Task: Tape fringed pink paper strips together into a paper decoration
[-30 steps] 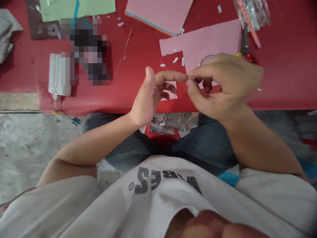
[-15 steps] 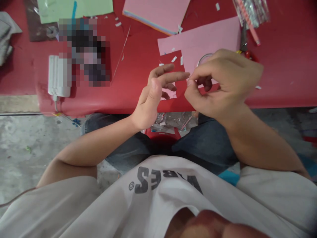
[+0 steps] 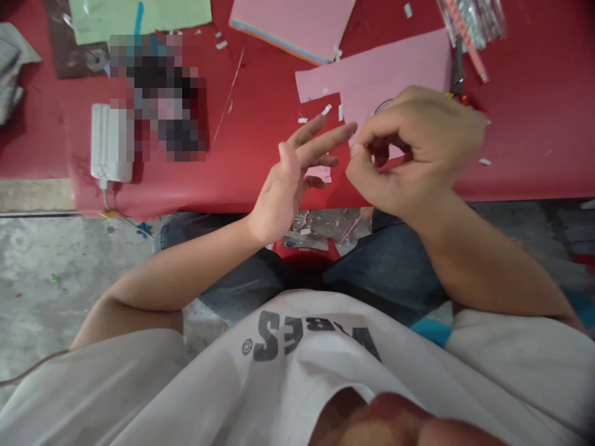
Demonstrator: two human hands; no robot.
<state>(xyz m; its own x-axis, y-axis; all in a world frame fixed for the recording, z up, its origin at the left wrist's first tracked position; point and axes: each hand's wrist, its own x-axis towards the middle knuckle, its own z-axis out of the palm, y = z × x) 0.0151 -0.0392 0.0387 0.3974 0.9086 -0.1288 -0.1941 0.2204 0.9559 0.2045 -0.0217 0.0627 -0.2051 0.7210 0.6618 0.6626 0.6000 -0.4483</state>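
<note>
My left hand [image 3: 281, 189] is held over the table's front edge, its fingers stretched out and spread. Close by its index fingertip, my right hand [image 3: 418, 145] pinches with thumb and forefinger; whatever is in the pinch is too small to make out. Below the left fingers lies a small piece of pink paper [image 3: 326, 176], partly covered. Behind the right hand a larger pink sheet [image 3: 395, 68] with a cut-out corner lies flat. The rim of a round ring [image 3: 383, 103] shows on it, mostly hidden by the hand.
A stack of coloured paper [image 3: 297, 28] lies at the back. White paper scraps [image 3: 326, 110] are scattered on the red table [image 3: 260, 93]. A pink pencil [image 3: 473, 52] and scissors [image 3: 458, 71] are at the right. A white power bank [image 3: 109, 142] with a cable sits left.
My right hand has shifted slightly left and up, still pinched. The fingers of my left hand have spread and tilted up a little, the index fingertip rising above the right thumb.
</note>
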